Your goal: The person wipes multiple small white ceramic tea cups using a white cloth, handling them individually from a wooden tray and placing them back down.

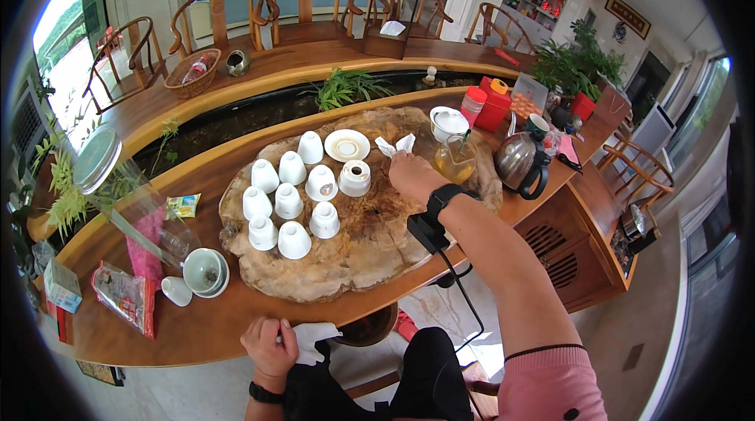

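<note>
My right hand (417, 176) reaches over the stone-like tea slab (358, 252), its fingers closed on a crumpled white tissue (395, 145). Just right of it stands a glass pitcher (455, 160) of amber tea, with a white lidded bowl (449, 123) behind. To the left, several white cups (288, 202) stand upside down in a cluster. A white saucer (347, 146) and a small white holder with a round opening (355, 178) are beside them. Low at the table's front edge, my left hand (271, 348) is closed on another white tissue (311, 340).
A steel kettle (519, 163), a red canister (494, 105) and a red-lidded jar (473, 106) crowd the right side. Leftward are stacked bowls (206, 272), a tipped cup (177, 290), a red-edged packet (124, 297) and a tall clear container (134, 201). Wooden chairs (311, 8) line the far side.
</note>
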{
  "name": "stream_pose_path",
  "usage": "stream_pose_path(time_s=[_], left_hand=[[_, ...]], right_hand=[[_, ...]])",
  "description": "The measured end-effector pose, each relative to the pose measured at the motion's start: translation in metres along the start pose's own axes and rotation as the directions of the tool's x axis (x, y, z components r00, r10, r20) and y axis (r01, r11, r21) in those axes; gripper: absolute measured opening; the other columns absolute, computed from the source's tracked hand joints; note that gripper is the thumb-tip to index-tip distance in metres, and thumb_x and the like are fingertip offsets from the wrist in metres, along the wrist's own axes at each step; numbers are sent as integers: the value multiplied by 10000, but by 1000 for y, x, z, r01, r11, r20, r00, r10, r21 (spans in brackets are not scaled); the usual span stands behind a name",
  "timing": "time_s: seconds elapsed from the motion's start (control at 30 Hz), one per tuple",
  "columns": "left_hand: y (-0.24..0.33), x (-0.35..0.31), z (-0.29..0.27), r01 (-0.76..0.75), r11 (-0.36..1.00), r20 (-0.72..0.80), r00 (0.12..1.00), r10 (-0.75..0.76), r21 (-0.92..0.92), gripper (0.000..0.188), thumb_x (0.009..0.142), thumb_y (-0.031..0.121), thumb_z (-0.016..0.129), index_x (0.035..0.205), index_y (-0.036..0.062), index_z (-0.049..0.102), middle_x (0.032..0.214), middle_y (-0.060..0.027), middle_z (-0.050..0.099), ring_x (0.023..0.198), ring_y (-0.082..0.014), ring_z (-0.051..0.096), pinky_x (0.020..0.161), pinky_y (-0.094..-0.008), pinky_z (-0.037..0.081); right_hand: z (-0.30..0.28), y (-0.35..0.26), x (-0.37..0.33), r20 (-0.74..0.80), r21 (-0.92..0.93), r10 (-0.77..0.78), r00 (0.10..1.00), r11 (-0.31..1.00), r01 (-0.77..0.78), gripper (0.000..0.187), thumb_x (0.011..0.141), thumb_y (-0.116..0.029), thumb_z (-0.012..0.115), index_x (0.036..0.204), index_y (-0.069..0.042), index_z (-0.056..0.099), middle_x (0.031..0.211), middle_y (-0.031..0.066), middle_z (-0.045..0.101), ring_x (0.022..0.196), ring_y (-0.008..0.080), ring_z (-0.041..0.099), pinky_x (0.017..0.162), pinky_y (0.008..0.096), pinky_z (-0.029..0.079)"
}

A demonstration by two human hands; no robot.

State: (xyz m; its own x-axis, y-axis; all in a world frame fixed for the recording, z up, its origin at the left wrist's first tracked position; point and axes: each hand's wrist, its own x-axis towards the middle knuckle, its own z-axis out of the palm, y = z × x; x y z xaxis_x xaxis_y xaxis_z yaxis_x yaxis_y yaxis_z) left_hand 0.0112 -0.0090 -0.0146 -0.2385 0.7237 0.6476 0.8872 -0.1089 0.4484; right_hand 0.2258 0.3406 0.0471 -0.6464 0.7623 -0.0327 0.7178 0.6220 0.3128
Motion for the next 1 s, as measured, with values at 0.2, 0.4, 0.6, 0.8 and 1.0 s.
stream_pose_path(time_s=[0.2, 0.4, 0.6, 0.8, 1.0], left_hand=[[0, 3, -1, 0, 1000, 34, 999, 1, -19, 177, 745, 52, 596, 646, 74, 452, 558, -81, 449, 486, -288, 463, 437, -394, 339], [-4, -3, 0, -10, 1000, 27, 1000, 10, -10, 134, 730, 59, 591, 671, 75, 472, 554, -77, 455, 474, -279, 461, 436, -382, 337], [1, -3, -3, 21, 1000, 59, 998, -20, -14, 136, 733, 41, 550, 640, 70, 456, 560, -81, 445, 490, -287, 447, 463, -382, 324], [1, 1, 1, -1, 1000, 25, 1000, 1, -9, 158, 719, 76, 603, 625, 92, 477, 562, -59, 457, 482, -254, 472, 445, -358, 346], [1, -1, 0, -19, 999, 21, 1000, 18, 44, 145, 745, 74, 606, 674, 85, 480, 578, -64, 473, 508, -264, 493, 456, -373, 365]], right_hand=[[4, 25, 34, 52, 18, 57, 997, 998, -58, 297, 853, -60, 543, 1061, 149, 583, 1066, 245, 574, 984, 366, 607, 773, 421, 524], [4, 34, 69, 125, 38, 187, 974, 980, -193, 323, 888, -92, 504, 1122, 120, 575, 1178, 237, 522, 1066, 360, 552, 863, 445, 468], [26, 51, 102, 111, 142, 337, 935, 926, -350, 433, 920, -148, 445, 1263, 117, 441, 1276, 220, 462, 1165, 342, 476, 953, 426, 390], [27, 49, 101, -18, 184, 394, 919, 905, -384, 383, 913, -146, 445, 1215, 85, 500, 1234, 200, 499, 1134, 328, 503, 920, 415, 438], [28, 27, 62, -129, 203, 314, 941, 937, -284, 328, 899, -126, 447, 1146, 67, 547, 1155, 184, 552, 1096, 315, 535, 886, 406, 470]])
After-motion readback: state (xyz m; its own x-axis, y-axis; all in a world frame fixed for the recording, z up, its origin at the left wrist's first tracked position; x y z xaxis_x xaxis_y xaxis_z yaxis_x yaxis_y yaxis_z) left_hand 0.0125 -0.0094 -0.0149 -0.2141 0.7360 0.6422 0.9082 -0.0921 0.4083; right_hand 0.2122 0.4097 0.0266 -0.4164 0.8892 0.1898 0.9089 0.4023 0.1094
